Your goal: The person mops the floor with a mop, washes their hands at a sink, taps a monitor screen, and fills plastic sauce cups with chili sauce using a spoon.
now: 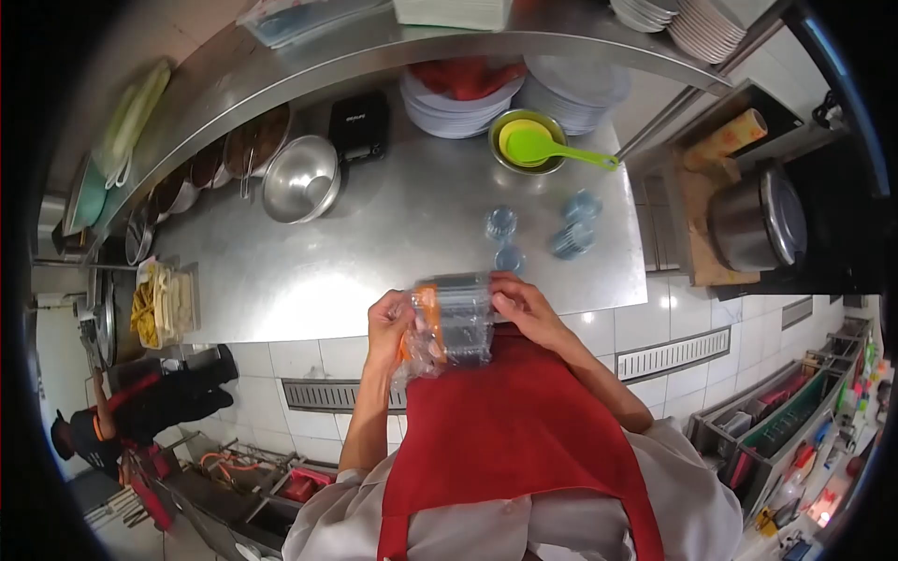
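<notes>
A clear plastic pack with an orange-printed strip is held in front of my red apron, near the table's front edge. Through the wrap, it looks like stacked see-through containers, though their exact kind is unclear. My left hand grips the crinkled left end of the wrap, fingers closed. On the opposite side, my right hand has its fingers closed on the pack's upper right edge. Just beyond, small clear bluish ribbed cups stand on the steel table, with another group of clear cups farther right.
A steel bowl and black scale sit at the back left. A green-handled utensil rests across a bowl near plate stacks. Overhead runs a steel shelf. At far left is another person; a pot stands right.
</notes>
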Demonstrator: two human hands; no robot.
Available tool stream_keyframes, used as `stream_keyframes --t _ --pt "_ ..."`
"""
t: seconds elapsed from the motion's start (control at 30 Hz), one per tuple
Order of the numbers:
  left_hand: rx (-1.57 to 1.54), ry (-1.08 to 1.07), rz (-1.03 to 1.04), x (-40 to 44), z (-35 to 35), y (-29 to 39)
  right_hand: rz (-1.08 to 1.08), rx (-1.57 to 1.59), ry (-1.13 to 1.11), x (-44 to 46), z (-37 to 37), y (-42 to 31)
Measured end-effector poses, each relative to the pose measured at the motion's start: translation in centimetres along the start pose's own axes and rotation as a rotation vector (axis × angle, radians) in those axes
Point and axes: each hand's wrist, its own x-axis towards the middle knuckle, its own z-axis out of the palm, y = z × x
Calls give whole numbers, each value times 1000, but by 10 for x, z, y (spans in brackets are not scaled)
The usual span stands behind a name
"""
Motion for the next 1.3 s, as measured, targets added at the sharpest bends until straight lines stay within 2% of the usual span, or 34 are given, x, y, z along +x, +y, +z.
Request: stream_keyframes --t 0.1,0.23,0.33,0.4,0.47,0.5,0.53,0.57,0.6,0.63,0.67,0.73,0.77,0.8,0.87,1.0,1.07,1.1,1.13,1.17,1.23,1.3 --pt "144 108 50 -9 0 1 131 333 -160 -3 11 -8" --pt "446 210 268 -17 18 8 249 479 -10 0 23 16" --pt "0 208 247 -22 25 -4 315 671 139 1 29 8" --pt "151 231 122 -38 23 8 386 736 201 6 22 -4" --pt "233 167 -45 -39 18 0 305 420 56 -1 16 18" --pt "219 256 20 -33 26 0 248 285 55 5 14 20" --pt "223 241 -48 -31 39 22 120 126 -26 2 9 -9" --pt "167 197 19 -31 38 28 135 148 -162 6 7 -13" --pt "114 446 106 -27 37 12 163 94 -147 -1 9 -45" --pt "221 227 139 -18 42 27 73 123 -208 6 11 -25" --pt "336 37 168 -18 45 46 72 128 -168 5 13 -22" --pt "293 2 195 -16 58 48 69 136 -89 0 18 -39" --pt "272 -4 204 -15 62 47 57 257 -132 -2 8 -47" --pt "331 -55 325 -10 54 40 35 250 -95 0 9 -39" --pt "393 29 384 -18 79 57 -14 241 -24 5 14 -16" --pt "628 140 612 -12 99 69 253 642 126 3 9 -16" --pt "587 179 483 -12 113 70 369 789 150 -4 5 -25" --pt "567 198 417 -14 121 72 324 756 109 -3 2 -20" --pt "383 114 221 -20 125 78 278 723 69 -1 0 -11" --pt "237 137 241 -19 128 74 230 690 29 0 -4 -6" --pt "-58 178 276 -16 123 58 334 820 92 -7 -4 -20" --pt "-136 -139 26 3 77 53 385 947 105 -10 -10 -23"
